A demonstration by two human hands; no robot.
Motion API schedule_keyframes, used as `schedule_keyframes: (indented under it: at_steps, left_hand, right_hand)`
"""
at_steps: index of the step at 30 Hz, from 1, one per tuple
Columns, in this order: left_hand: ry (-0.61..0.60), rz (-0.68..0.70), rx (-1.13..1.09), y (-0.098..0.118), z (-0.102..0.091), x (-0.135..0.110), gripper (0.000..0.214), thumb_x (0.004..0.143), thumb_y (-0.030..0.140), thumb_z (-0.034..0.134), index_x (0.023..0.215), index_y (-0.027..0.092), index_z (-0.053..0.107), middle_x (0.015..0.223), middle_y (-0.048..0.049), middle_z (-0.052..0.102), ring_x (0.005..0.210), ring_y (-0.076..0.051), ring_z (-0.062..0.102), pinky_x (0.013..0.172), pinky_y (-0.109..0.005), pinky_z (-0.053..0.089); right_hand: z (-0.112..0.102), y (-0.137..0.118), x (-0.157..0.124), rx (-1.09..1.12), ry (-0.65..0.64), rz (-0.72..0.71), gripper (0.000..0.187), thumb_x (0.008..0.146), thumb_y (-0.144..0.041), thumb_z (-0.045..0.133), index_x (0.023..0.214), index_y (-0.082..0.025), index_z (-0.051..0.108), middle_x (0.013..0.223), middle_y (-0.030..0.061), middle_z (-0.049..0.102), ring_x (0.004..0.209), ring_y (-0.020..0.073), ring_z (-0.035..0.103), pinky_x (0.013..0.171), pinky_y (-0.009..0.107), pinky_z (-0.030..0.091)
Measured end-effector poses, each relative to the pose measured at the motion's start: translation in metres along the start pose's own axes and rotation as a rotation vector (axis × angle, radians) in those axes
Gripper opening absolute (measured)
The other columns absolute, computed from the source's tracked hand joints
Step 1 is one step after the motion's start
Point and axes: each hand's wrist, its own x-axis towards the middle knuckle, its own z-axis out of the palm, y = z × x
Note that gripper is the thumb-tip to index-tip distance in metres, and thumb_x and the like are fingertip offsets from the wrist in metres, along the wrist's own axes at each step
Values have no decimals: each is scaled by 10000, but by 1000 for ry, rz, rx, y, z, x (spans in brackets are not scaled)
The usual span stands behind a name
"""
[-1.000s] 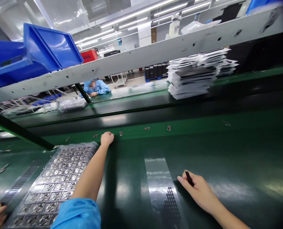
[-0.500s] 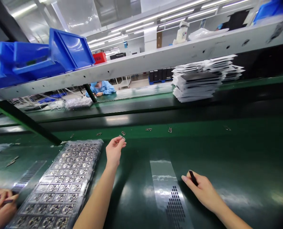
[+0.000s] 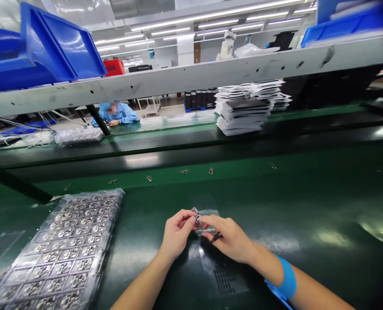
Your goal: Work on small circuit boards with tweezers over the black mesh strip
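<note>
A small circuit board [image 3: 196, 214] with metallic parts is pinched between the thumb and fingers of my left hand [image 3: 177, 232], above the green work surface. My right hand [image 3: 231, 237] has come up against it from the right, its fingertips at the board's edge. Black tweezers [image 3: 216, 237] are held in that hand, their tips partly hidden by the fingers. Beneath both hands lies a clear sheet [image 3: 207, 258] with rows of small black stickers [image 3: 225, 277]; the hands cover part of it. A blue band [image 3: 286, 277] circles my right wrist.
To the left stands a clear compartment tray [image 3: 65, 245] filled with circuit boards. Small metallic parts [image 3: 149, 178] lie in a row along the back. A shelf [image 3: 178, 75] with blue bins [image 3: 58, 43] crosses above. Stacked white sheets [image 3: 243, 112] and a person in blue [image 3: 120, 114] are beyond.
My left hand has moved right and nearer with the circuit board. My right hand has moved left to meet it, still holding the tweezers. The view has shifted right.
</note>
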Motion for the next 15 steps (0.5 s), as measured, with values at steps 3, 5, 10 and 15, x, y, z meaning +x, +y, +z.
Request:
schedule_keyframes:
  at_steps: [3,5,10,15]
  left_hand:
    - [41,-22,-11,-4,-1,-4,195,801,351,684,885,177,704,825,-38,694,737,-160,666,718,-282,566]
    - [78,-14,11,-5,-2,-6,213,795,370,685,891,181,714,839,-47,701,754,-171,671,714,-287,573]
    - [165,4,83,-7,1,-9,236,788,399,679,906,204,738,915,-61,718,789,-187,681,724,-297,587]
    - [177,-65,45,-13,6,-12,279,772,412,693,957,208,734,949,-61,734,775,-189,692,746,-318,597]
  right_hand:
    - [13,2,-2,-63,25,-148,274,963,-122,454,1203,-203,556,845,52,670,694,157,637,612,249,518]
    - [19,4,-7,-89,40,-182,216,969,-128,458,1127,-191,590,806,52,673,678,160,644,612,254,524]
    - [26,5,-17,-90,60,-217,234,963,-100,451,1125,-171,604,875,88,713,708,174,683,663,285,556]
    - [30,3,-19,-71,29,-221,288,956,-91,454,1205,-161,578,829,75,722,635,162,681,588,262,551]
